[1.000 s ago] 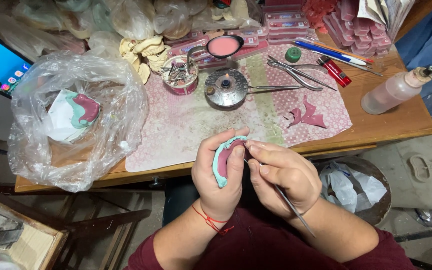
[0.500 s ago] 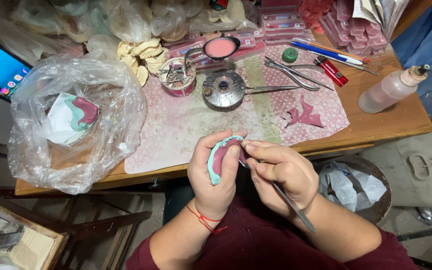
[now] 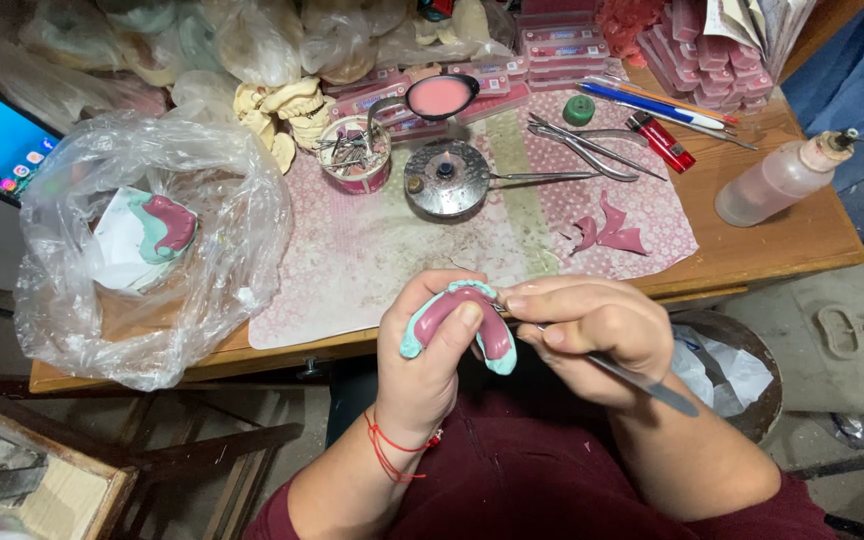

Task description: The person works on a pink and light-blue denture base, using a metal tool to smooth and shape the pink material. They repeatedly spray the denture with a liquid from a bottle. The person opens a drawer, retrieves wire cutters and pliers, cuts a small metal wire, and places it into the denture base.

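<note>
1. The horseshoe-shaped dental cast, teal with a pink wax rim, sits in the left hand, thumb pressed over its arch, just in front of the person's lap.
2. The right hand pinches a thin metal carving tool, its tip at the cast's right end.
3. The wax rim looks largely shaped; trimming seems unfinished.
4. Beyond the hands, pink wax scraps and a small burner sit on the table.
5. Left of the hands, a plastic bag holds another cast.

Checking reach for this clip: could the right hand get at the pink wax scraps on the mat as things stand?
Probably yes: the pink wax scraps lie uncovered just beyond the right hand, though it holds a metal tool.
</note>
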